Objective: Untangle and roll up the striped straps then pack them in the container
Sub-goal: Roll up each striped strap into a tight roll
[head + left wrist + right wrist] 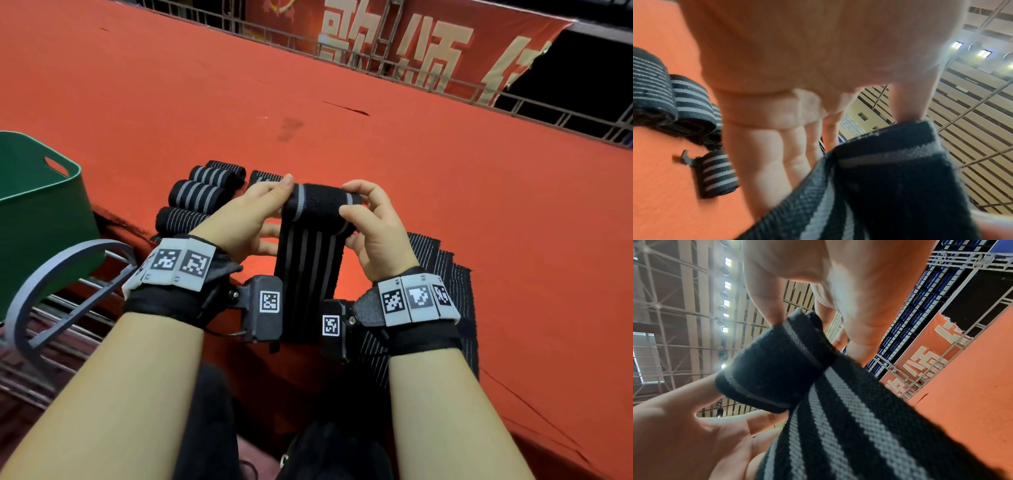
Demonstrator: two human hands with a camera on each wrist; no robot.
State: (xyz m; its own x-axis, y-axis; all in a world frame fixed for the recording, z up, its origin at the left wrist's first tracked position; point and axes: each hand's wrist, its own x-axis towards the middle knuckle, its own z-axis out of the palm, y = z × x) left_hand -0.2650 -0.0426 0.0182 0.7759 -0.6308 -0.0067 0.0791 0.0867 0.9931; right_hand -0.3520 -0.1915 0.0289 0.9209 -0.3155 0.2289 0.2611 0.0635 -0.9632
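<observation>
1. Two hands work one striped strap above the red-covered table: the left hand pinches the left end of the strap's rolled top with thumb and curled fingers, and the right hand pinches the right end the same way.
2. The rolled part sits between the two thumbs, held up off the table, and the unrolled length hangs down toward the person between the two wrist cameras.
3. In the right wrist view the roll is a short black cylinder with a grey band near each end, and the flat tail below it shows broad grey stripes.
4. Four finished rolls lie side by side on the table just beyond the left hand, touching one another in a slanted row; the nearest one is partly hidden by the left hand.
5. One more striped piece lies past the left thumb, mostly covered by it; the left wrist view shows a small striped piece with a grey tab at its end lying on the red cloth.
6. Loose flat straps lie spread on the table under and beside the right wrist; their number cannot be told.
7. One green container with a slot handle stands at the left table edge, well apart from the held strap; what lies inside is not visible.
8. A grey ring-shaped frame stands in front of the container, near the left forearm.
</observation>
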